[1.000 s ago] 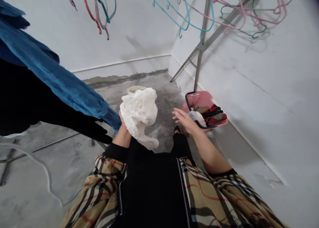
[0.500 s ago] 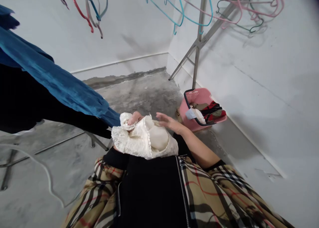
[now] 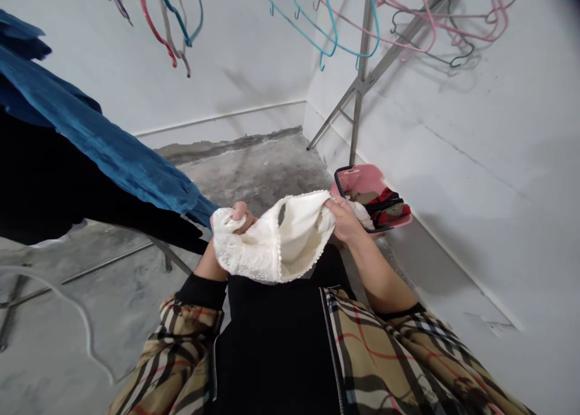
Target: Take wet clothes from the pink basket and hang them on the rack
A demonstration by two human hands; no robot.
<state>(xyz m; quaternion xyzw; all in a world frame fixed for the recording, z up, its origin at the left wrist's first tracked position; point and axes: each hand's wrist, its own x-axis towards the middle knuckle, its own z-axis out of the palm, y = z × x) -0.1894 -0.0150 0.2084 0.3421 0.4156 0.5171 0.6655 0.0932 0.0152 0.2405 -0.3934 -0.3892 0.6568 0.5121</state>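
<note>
A white lace bra [image 3: 260, 249] with a beaded-looking edge is stretched between my two hands, above my lap. My left hand [image 3: 244, 217] has its fingers closed around the bunched lace at the left end. At the other end, my right hand [image 3: 345, 219] pinches the edge of the smooth inner side; its fingertips are partly hidden by the cloth. The inside of the bra opens upward between the hands, with a small dark gap near its middle.
Beyond my right hand stands a pink basket [image 3: 362, 174] with red, black and white clothes. Blue [image 3: 335, 40] and pink hangers hang overhead on a metal rack [image 3: 361, 86]. Blue cloth [image 3: 113, 143] and black cloth hang at left, above a white hose [image 3: 86, 318] on the floor.
My right hand was open and apart from the bra; now it grips the right edge. The bra has been spread out to the right, and my left hand has kept its hold.
</note>
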